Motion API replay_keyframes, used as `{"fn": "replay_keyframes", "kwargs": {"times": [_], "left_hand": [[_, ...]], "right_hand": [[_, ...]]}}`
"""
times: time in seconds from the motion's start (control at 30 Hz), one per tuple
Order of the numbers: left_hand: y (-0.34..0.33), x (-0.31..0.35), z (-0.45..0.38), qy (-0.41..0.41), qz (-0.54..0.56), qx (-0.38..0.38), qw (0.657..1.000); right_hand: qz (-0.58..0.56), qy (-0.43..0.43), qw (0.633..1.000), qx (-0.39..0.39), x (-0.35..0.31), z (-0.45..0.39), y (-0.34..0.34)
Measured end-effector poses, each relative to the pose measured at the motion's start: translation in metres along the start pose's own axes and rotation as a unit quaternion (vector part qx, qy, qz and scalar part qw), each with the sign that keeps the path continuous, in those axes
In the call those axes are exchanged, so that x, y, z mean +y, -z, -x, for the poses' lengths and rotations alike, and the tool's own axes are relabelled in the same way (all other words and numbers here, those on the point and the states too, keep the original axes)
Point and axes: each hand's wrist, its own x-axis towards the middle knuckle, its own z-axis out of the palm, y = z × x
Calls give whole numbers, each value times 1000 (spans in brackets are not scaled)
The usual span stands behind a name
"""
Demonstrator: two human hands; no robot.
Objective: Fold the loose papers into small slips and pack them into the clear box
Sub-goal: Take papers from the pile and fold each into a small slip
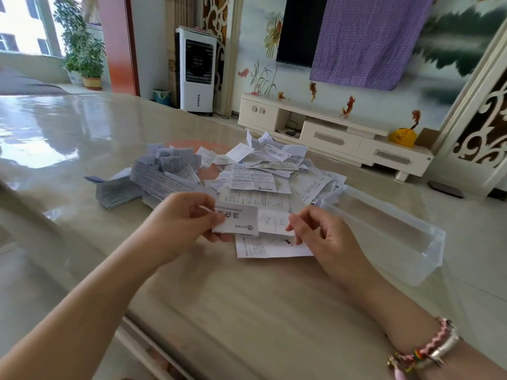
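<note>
Both hands (247,223) pinch one paper (248,222) left of the clear box (384,231).

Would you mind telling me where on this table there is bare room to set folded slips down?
The table is bare in front, between the two forearms and the near edge, and on the far left beyond the folded slips. The clear box looks empty. It is crowded centre, where the loose papers pile up behind the left hand and right hand.

The table (82,138) is showing a glossy, polished stone-like top; the printed papers (255,176) are looking matt and creased; the clear box (428,259) is looking like smooth transparent plastic.
</note>
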Motion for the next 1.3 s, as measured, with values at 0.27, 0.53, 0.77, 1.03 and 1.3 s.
{"fn": "replay_keyframes", "kwargs": {"times": [0.27, 0.53, 0.77, 1.03, 1.3], "left_hand": [[31, -33, -12, -35, -288, 197, 937], [39, -42, -34, -3, -413, 218, 884], [47, -45, -43, 19, -422, 206, 883], [55, -40, -44, -5, -407, 249, 879], [30, -24, -27, -60, -388, 276, 877]], "right_hand": [[156, 36, 987, 4, -5, -13, -5], [254, 26, 965, -66, -17, -52, -24], [323, 15, 943, -79, -11, -103, -55], [418, 47, 904, -81, -4, -111, -63], [376, 99, 917, -93, -16, -61, -26]]}}
